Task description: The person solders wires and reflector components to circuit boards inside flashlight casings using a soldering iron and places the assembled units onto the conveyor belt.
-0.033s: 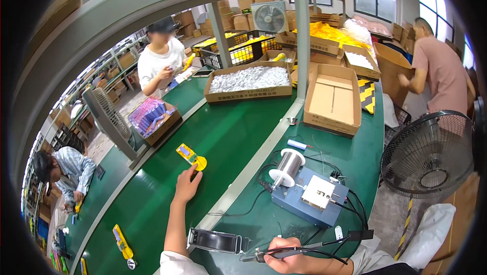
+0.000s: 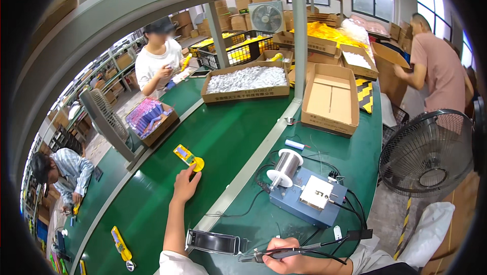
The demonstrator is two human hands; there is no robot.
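Observation:
My left hand [image 2: 186, 184] reaches over the green conveyor belt [image 2: 228, 133]. Its index finger is stretched out onto the round end of a yellow plastic housing [image 2: 198, 164], and nothing is gripped. Inside that housing, a purple cell and a small green board show. My right hand [image 2: 285, 255] is closed round a soldering iron [image 2: 259, 256], whose tip points left, beside a black curved band in a metal frame [image 2: 215, 242]. A second yellow housing [image 2: 122, 247] lies farther left on the belt.
On the right bench stand a solder spool [image 2: 285, 167] on a blue box-shaped unit [image 2: 299, 203], a battery cell [image 2: 295, 145] and an open carton [image 2: 329, 95]. Cables trail near my right hand. A black fan [image 2: 431, 153] stands at right. Co-workers [image 2: 160, 62] are nearby.
Both my hands hold the same poses. The whole view shifts very slightly left. At the right, the co-worker's hand has moved up against a tall carton.

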